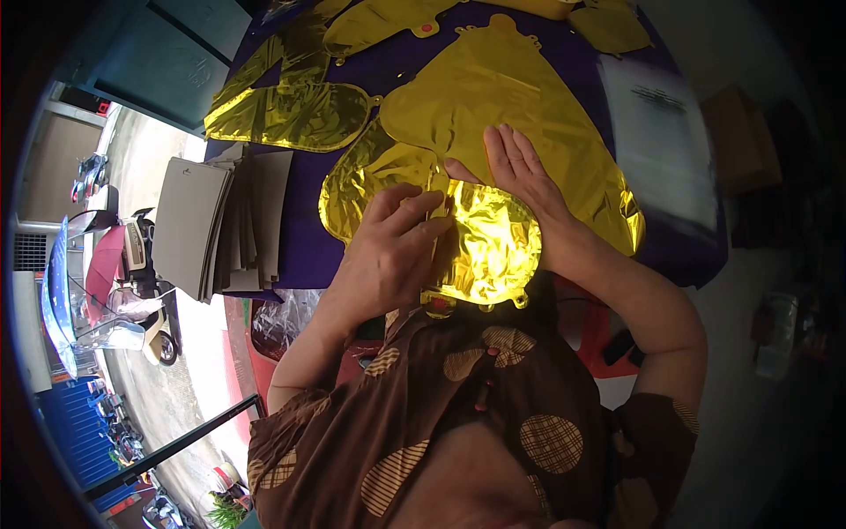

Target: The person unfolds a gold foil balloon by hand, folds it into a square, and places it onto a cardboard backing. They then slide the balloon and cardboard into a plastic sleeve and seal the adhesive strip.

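A shiny gold foil balloon (493,238), flat and uninflated, hangs partly over the table's near edge against my body. My left hand (397,247) is closed on its left side, with the fingers bent over the foil; the fingertips are partly hidden in the glare. My right hand (527,181) lies flat with fingers stretched out, its palm side down at the balloon's upper right edge. Beneath both hands spreads a larger flat gold foil sheet (511,97) with small tabs at its far end. To the left lies another flat foil balloon (300,115).
A purple cloth (304,189) covers the table. A stack of grey cardboard sheets (198,225) stands at the left edge. Clear plastic bags (656,141) lie at the right. More gold foil (379,31) lies at the back. A red stool (608,339) is below the table.
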Action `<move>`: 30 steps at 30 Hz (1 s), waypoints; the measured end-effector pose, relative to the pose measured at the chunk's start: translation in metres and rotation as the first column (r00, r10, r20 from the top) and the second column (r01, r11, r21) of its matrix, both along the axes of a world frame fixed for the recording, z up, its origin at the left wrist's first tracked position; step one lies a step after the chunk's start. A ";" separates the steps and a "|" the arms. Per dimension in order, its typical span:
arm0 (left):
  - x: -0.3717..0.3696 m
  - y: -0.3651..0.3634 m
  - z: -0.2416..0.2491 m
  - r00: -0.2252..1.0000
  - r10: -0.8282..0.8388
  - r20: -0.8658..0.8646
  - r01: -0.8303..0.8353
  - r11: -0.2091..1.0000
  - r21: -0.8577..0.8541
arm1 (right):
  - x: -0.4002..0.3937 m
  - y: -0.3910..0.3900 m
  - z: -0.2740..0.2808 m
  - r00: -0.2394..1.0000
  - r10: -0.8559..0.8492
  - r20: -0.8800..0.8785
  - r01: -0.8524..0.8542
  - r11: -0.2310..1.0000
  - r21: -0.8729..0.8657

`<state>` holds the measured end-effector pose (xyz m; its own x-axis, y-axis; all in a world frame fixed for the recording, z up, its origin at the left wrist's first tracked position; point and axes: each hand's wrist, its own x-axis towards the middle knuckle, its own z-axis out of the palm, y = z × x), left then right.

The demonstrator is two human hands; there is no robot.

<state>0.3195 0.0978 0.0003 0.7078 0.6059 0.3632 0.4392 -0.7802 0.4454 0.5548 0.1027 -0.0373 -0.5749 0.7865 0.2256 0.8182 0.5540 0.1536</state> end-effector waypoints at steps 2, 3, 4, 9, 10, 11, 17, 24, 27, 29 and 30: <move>0.001 -0.001 -0.001 0.999 0.016 -0.037 -0.015 1.000 0.011 | 0.000 0.000 0.003 0.998 0.006 -0.059 -0.008 0.999 -0.046; 0.001 -0.001 -0.003 0.999 0.018 -0.038 -0.017 1.000 0.023 | 0.000 0.000 0.003 0.998 0.003 -0.062 -0.006 0.999 -0.044; 0.002 -0.001 -0.006 0.999 0.021 -0.039 -0.020 0.999 0.034 | 0.000 0.000 0.002 0.998 0.001 -0.064 -0.004 0.999 -0.043; 0.003 -0.004 -0.008 0.997 0.042 -0.071 -0.035 0.996 0.085 | 0.000 0.000 0.001 0.993 0.017 -0.116 -0.024 0.998 -0.057; 0.003 -0.005 -0.006 0.995 0.048 -0.090 -0.040 0.996 0.081 | 0.001 0.000 0.003 0.987 0.029 -0.155 -0.042 0.996 -0.078; 0.003 -0.006 -0.005 0.993 0.054 -0.109 -0.045 0.996 0.078 | 0.003 0.000 0.005 0.980 0.040 -0.194 -0.060 0.993 -0.097; 0.002 -0.007 -0.009 0.994 0.060 -0.089 -0.052 0.995 0.083 | 0.037 0.005 0.039 0.987 -0.030 -0.160 -0.014 0.964 -0.265; 0.004 -0.009 -0.007 0.997 0.068 -0.037 -0.065 0.995 0.074 | 0.051 -0.003 0.063 0.729 -0.317 -0.606 0.132 0.935 -0.330; 0.002 -0.009 -0.009 0.997 0.068 -0.042 -0.064 0.994 0.090 | 0.017 -0.009 0.048 0.845 -0.152 -0.513 0.040 0.974 -0.223; 0.001 -0.009 -0.009 0.997 0.064 -0.044 -0.060 0.994 0.090 | -0.001 -0.006 0.039 0.921 -0.060 -0.384 0.007 0.991 -0.137; 0.001 -0.009 -0.010 0.997 0.062 -0.039 -0.059 0.994 0.090 | -0.004 -0.003 0.035 0.935 -0.064 -0.348 0.017 0.991 -0.136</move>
<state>0.3203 0.0885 -0.0097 0.6862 0.6150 0.3885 0.5035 -0.7870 0.3565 0.5509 0.0999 -0.0025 -0.4445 0.8433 0.3021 0.8292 0.5150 -0.2175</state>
